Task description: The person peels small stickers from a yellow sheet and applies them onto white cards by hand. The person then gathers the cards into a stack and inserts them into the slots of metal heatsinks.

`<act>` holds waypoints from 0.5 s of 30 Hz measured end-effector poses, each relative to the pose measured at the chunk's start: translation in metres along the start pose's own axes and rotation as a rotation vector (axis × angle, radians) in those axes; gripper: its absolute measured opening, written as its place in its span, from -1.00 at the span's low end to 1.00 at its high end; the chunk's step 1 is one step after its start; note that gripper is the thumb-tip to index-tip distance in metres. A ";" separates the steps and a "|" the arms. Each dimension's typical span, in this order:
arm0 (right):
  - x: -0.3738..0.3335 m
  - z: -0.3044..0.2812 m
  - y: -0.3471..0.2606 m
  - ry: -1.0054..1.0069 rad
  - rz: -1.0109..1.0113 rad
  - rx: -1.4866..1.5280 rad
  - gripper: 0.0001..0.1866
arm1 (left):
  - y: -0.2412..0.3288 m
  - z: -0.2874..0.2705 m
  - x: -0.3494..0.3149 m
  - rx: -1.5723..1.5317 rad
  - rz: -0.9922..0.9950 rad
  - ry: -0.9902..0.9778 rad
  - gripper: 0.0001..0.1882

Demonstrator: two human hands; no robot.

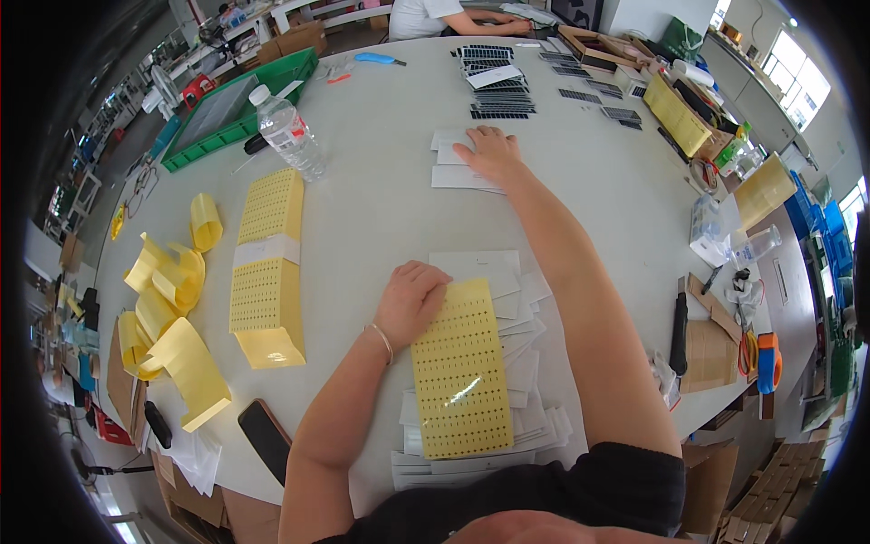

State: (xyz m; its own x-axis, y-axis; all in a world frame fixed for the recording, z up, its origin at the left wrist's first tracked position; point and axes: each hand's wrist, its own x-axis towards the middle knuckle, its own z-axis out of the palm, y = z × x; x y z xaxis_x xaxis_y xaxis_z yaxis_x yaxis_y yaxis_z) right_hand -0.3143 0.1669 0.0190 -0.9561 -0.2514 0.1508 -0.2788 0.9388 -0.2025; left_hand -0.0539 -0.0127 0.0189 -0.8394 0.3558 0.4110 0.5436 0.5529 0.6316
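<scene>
My left hand [412,304] is closed at the upper left corner of a yellow sheet of small labels [462,372], its fingers curled in. The sheet lies over an uneven pile of white cards [524,363] in front of me. Farther off, my right hand [492,156] rests with its fingers apart on a smaller group of white cards [458,177]. A folded stack of yellow label sheets [265,295], wrapped by a white band, lies left of my left hand.
Curled yellow backing strips [168,299] and a phone [265,440] lie at the left. A water bottle [288,131] stands beside a green tray [240,109]. Dark panels [494,82] are stacked at the far side, near another person [430,18]. Orange tape [768,363] sits at right.
</scene>
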 end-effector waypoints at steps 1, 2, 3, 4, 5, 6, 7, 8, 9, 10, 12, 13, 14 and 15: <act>-0.005 0.001 0.000 0.004 -0.009 0.003 -0.35 | -0.001 -0.001 0.000 0.002 0.005 -0.002 -0.96; -0.009 0.002 0.000 0.009 -0.006 0.004 -0.35 | -0.001 -0.003 0.001 -0.018 -0.047 -0.046 -0.96; -0.014 0.003 0.000 0.032 -0.022 0.018 -0.36 | -0.001 -0.003 0.002 -0.039 -0.099 -0.089 -0.97; -0.019 0.004 0.000 0.055 -0.039 0.031 -0.36 | -0.002 0.000 0.001 -0.039 -0.094 -0.091 -0.97; -0.022 0.005 -0.001 0.059 -0.035 0.030 -0.36 | -0.004 0.004 0.000 -0.007 -0.045 -0.028 -0.94; -0.026 0.006 -0.001 0.060 -0.054 0.026 -0.36 | -0.004 0.006 -0.001 0.023 0.004 0.034 -0.91; -0.030 0.006 -0.002 0.060 -0.072 0.021 -0.36 | -0.004 0.007 -0.002 0.023 0.009 0.032 -0.91; -0.034 0.006 -0.001 0.064 -0.068 0.021 -0.36 | -0.004 0.007 -0.002 -0.017 -0.062 -0.007 -0.88; -0.038 0.006 -0.002 0.068 -0.089 0.029 -0.36 | -0.004 0.006 -0.003 -0.056 -0.133 -0.046 -0.86; -0.041 0.006 -0.003 0.072 -0.109 0.037 -0.35 | -0.004 0.005 -0.003 -0.054 -0.129 -0.047 -0.86; -0.049 0.004 -0.004 0.077 -0.118 0.038 -0.35 | -0.004 0.003 -0.002 -0.097 -0.130 -0.115 -0.91; -0.053 0.004 -0.005 0.079 -0.129 0.038 -0.34 | -0.002 0.002 -0.001 -0.097 -0.128 -0.115 -0.91; -0.056 0.004 -0.006 0.080 -0.128 0.038 -0.34 | 0.000 0.000 -0.001 -0.108 -0.137 -0.134 -0.90; -0.058 0.003 -0.006 0.074 -0.138 0.028 -0.33 | 0.002 -0.001 0.000 -0.118 -0.147 -0.152 -0.90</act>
State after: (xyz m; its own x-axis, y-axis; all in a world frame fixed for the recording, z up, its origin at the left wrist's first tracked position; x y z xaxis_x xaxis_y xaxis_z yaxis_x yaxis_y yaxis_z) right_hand -0.2572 0.1750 0.0082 -0.8995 -0.3585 0.2497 -0.4105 0.8893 -0.2019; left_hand -0.0527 -0.0128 0.0206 -0.8953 0.3922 0.2113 0.4047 0.5180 0.7536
